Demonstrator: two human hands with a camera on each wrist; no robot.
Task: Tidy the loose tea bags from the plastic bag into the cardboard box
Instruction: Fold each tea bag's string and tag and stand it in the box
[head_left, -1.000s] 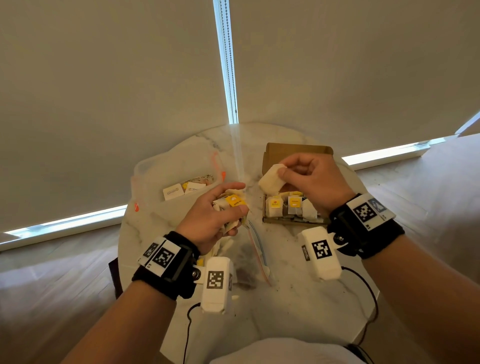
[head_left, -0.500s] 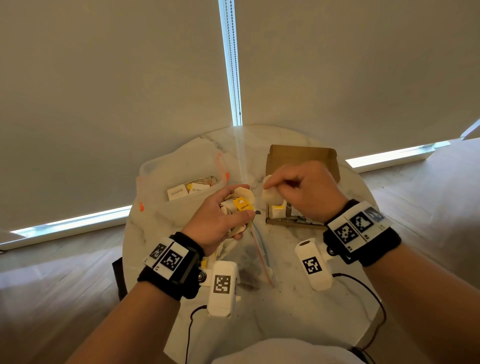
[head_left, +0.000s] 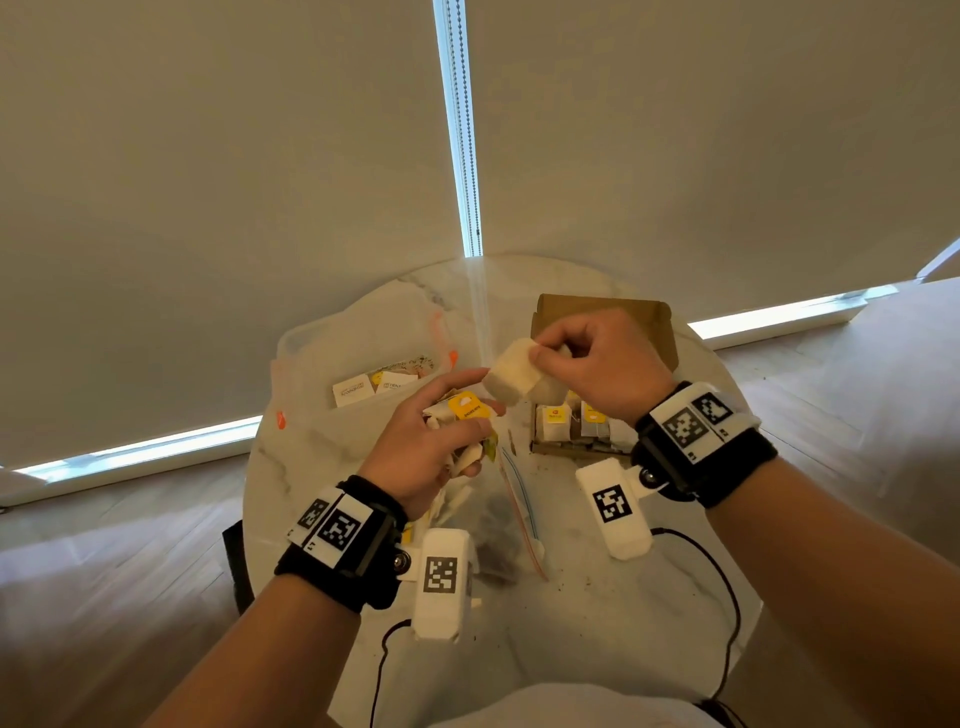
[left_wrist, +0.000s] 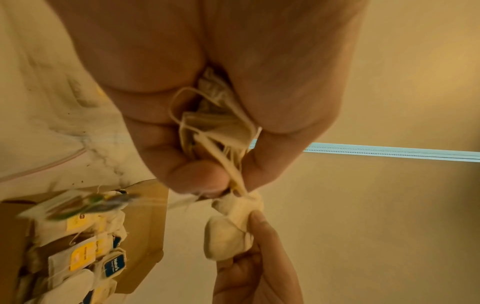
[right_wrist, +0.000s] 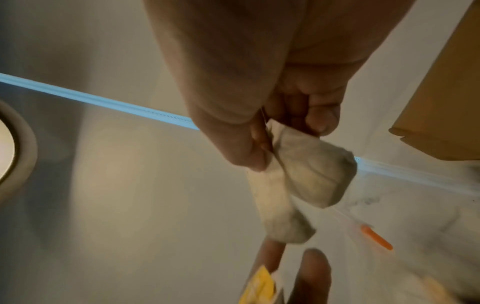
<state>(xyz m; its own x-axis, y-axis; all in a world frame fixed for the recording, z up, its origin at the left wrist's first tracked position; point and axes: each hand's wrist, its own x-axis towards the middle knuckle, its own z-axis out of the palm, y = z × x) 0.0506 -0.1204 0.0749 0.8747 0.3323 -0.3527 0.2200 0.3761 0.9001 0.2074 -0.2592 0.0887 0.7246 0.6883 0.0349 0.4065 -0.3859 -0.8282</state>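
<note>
My right hand (head_left: 540, 353) pinches a cream tea bag (head_left: 511, 371) by its top, above the gap between my left hand and the box; the same tea bag (right_wrist: 306, 174) hangs from thumb and fingers in the right wrist view. My left hand (head_left: 457, 421) grips a bunch of tea bags (left_wrist: 218, 123) with strings and a yellow tag (head_left: 467, 408). The open cardboard box (head_left: 660, 338) at the right holds several tea bags (head_left: 571, 423) standing in a row. A clear plastic bag (head_left: 514, 499) lies flat under my left wrist.
A round white marble table (head_left: 597, 613) carries everything. A second clear zip bag (head_left: 358, 364) with packets inside and orange marks lies at the back left. Black cables run across the table's near edge. Closed blinds stand behind; wooden floor lies on both sides.
My right hand went down to the box's left front corner half a second ago, then rose again and now holds a tea bag beside my left hand's fingertips. The left hand has hardly moved.
</note>
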